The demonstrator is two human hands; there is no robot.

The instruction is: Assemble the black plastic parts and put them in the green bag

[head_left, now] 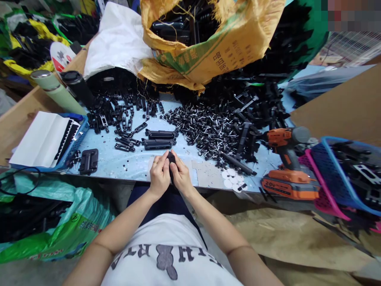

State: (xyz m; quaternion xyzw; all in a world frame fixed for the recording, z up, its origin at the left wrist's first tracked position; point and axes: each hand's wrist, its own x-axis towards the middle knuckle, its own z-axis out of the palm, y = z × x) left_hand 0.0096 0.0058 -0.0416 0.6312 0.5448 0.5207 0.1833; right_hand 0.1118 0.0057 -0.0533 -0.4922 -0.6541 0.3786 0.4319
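Observation:
Both my hands meet at the front edge of the table, closed around one black plastic part (171, 158). My left hand (160, 172) grips it from the left, fingers and thumb pressed on its side. On the other side my right hand (181, 174) pinches it with the thumb along its face. Much of the part is covered by my fingers. Just beyond my hands lie two long black folded brackets (159, 143), side by side. Left of those are several small black hinged pieces (125, 145).
A heap of small black screws or knobs (205, 127) spreads right of centre. An orange cordless drill (288, 167) stands at the right, beside a blue basket (342, 171). White discs (233, 179) lie near the front edge. A yellow sack (232, 51) sits behind; a blue tray (71, 147) is left.

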